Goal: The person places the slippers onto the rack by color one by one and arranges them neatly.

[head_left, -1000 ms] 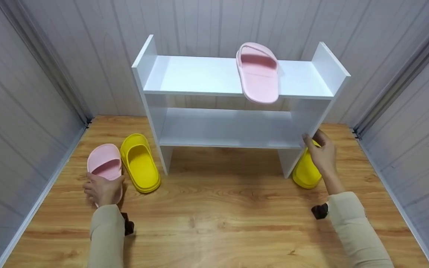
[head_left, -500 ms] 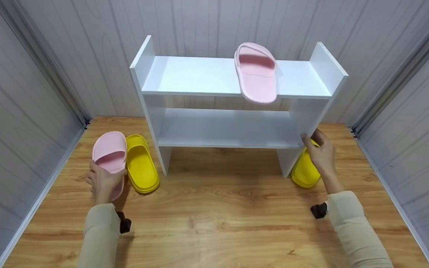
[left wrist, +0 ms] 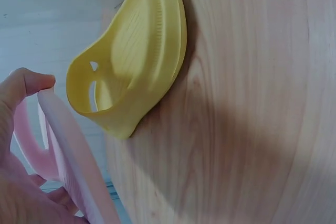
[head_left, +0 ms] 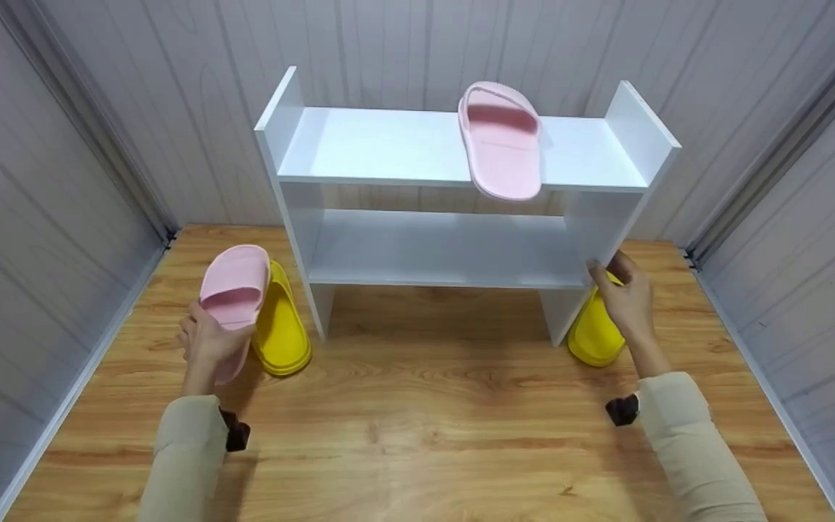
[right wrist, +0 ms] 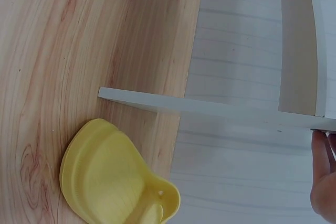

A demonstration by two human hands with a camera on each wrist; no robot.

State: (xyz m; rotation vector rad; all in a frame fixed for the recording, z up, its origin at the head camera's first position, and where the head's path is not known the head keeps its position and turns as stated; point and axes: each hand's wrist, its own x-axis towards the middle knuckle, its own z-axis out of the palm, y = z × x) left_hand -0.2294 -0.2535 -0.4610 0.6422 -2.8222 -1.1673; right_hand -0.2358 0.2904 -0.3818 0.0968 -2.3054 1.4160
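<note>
My left hand (head_left: 209, 339) grips a pink slide slipper (head_left: 240, 272) by its sides, toe pointing away from me. In the left wrist view the pink slipper (left wrist: 79, 153) is raised above the floor, tilted, with the thumb at its edge. A yellow clog (head_left: 281, 330) lies just right of it, partly covered in the head view. At the right, my right hand (head_left: 628, 297) holds the side panel of a white two-tier shelf (head_left: 435, 250), thumb on the front edge. Behind that hand another yellow clog (head_left: 595, 333) rests on the floor, partly hidden.
A second pink slipper (head_left: 508, 156) sits on the top board right of centre, its heel overhanging the front edge. Pale panelled walls (head_left: 48, 239) enclose the wood-patterned floor (head_left: 417, 420) at the back and both sides.
My left hand has lifted the left pink slipper and carried it forward and right, so it now overlaps the left yellow clog in the head view. My right hand stays on the shelf.
</note>
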